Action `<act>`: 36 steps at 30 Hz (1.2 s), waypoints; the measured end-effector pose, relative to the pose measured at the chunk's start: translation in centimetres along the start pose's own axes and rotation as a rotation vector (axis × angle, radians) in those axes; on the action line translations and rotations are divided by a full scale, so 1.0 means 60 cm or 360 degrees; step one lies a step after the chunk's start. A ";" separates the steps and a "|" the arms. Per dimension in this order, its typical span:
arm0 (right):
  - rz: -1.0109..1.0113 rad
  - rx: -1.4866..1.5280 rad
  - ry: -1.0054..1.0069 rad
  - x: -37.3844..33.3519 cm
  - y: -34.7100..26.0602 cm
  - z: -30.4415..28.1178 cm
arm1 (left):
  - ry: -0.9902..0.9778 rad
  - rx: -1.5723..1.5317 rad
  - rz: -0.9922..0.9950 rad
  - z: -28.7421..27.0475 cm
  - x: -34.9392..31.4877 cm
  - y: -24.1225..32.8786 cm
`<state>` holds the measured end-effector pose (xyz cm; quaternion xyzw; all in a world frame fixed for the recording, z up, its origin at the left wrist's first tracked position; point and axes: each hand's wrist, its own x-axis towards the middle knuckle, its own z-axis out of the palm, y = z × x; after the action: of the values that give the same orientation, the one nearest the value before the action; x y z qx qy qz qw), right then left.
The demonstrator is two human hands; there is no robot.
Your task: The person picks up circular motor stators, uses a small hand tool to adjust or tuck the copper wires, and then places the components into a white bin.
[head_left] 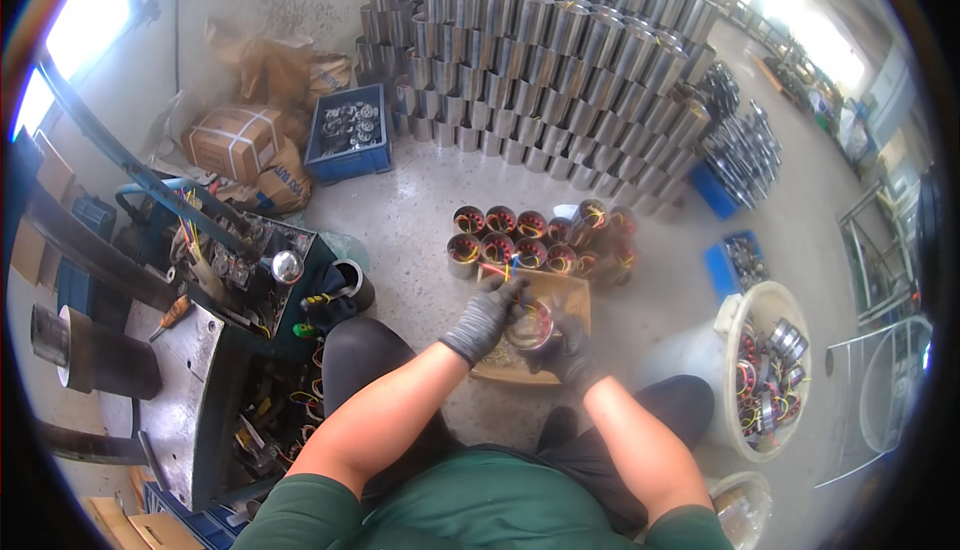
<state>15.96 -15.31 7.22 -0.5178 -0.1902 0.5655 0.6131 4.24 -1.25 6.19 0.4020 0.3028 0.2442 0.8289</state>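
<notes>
Both my hands wear dark grey work gloves. My right hand (pixel 570 352) grips the side of a metal-cased motor stator (pixel 531 327) with copper-coloured windings inside. My left hand (pixel 487 317) is closed at the stator's upper left, its fingertips pinched around thin coloured wires (pixel 511 269), red and blue among them. The fingertips are partly hidden. Beneath the stator sits an open cardboard box (pixel 572 295), with small debris on its bottom. Just beyond it, several similar stators (pixel 497 247) stand upright on the floor in rows, red inside with yellow-green leads.
Tall stacks of steel cylinders (pixel 540 80) rise at the back. At left stands a metal workbench (pixel 190 360) with a screwdriver (pixel 172 316); a blue crate (pixel 347 165) of metal parts lies beyond. A white bin (pixel 728 350) with wired parts stands at right, near a blue tray (pixel 720 268).
</notes>
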 end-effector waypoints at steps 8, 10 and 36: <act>-0.0012 -0.0308 0.0199 -0.007 0.012 -0.029 | 0.0070 0.0189 0.0000 -0.005 -0.009 0.017; -0.0058 -0.0407 0.0147 0.000 0.014 -0.025 | 0.0053 0.0259 -0.0019 -0.008 -0.008 0.009; 0.0697 0.0035 -0.0012 -0.016 0.023 -0.062 | -0.0349 0.1667 0.0079 -0.011 -0.021 -0.028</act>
<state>18.03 -17.96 4.95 -0.5379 -0.0692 0.6891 0.4806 3.17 -2.68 4.87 0.7920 0.2861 0.0364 0.5382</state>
